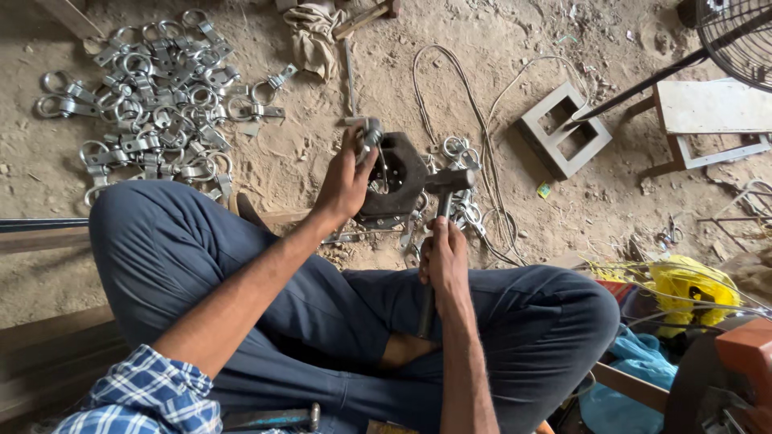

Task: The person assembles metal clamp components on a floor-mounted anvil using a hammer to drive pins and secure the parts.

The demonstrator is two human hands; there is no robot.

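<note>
I sit cross-legged on a sandy floor. My left hand [346, 178] grips a small metal clamp piece [370, 133] and holds it on top of a dark iron block [400, 178] in front of my knees. My right hand [444, 259] is closed around the handle of a hammer, its head [449, 180] raised just right of the block. A few shiny ring clamps [460, 153] lie behind the hammer head.
A big heap of metal ring clamps [157, 96] lies at the far left. A grey square frame [563, 128], a white cord [474, 96], a fan on a stand [744, 36], a wooden stool [708, 112], yellow cloth [691, 285] and another hammer [269, 418] surround me.
</note>
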